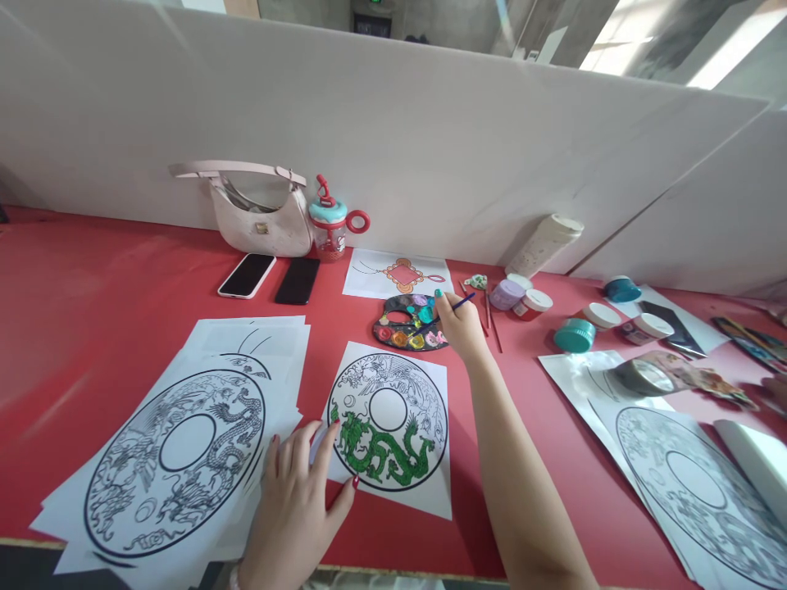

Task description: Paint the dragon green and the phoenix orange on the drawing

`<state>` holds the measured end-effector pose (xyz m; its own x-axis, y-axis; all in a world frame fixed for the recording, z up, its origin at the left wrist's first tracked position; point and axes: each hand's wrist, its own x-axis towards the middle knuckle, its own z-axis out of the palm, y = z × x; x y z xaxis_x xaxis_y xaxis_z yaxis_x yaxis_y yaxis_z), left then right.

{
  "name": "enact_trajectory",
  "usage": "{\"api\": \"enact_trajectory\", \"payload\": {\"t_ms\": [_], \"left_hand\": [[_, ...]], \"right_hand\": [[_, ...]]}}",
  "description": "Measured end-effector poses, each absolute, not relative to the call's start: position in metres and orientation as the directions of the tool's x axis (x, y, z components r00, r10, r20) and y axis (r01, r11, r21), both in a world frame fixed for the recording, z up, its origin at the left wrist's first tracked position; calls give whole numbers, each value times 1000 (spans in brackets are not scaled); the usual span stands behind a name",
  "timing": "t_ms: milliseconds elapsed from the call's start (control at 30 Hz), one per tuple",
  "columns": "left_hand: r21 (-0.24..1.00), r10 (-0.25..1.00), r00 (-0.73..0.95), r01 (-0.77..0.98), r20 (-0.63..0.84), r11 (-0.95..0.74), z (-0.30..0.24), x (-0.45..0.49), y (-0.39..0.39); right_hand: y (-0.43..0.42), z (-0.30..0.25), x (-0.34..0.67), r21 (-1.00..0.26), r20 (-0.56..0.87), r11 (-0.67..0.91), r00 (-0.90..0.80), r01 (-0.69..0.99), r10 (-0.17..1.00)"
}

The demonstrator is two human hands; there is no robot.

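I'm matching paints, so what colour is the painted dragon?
The painted dragon is green, best seen in the head view.

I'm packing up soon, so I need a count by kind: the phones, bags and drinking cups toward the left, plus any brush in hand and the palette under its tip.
Smartphones, one white-edged, one black: 2
Handbag: 1
Lidded cup: 1
Paintbrush in the right hand: 1
Paint palette: 1
Total: 6

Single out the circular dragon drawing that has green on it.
The middle drawing, touched by the left hand: its dragon is filled in green, whereas the left drawing and right drawing show line work without green.
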<state>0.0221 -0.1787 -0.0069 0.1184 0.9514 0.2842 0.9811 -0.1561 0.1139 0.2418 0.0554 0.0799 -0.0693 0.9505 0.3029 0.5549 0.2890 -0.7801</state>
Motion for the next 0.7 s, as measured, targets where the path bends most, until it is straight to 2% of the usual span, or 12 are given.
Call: {"api": "enact_trajectory", "payload": {"t_ms": [233, 700], "left_hand": [[129, 961, 107, 981, 254, -143, -8, 21, -179], [128, 960, 110, 981, 256, -146, -7, 20, -179]], "right_hand": [[55, 81, 241, -720, 304, 292, -93, 629, 948], [54, 84, 242, -696, 349, 314, -77, 645, 934]]}}
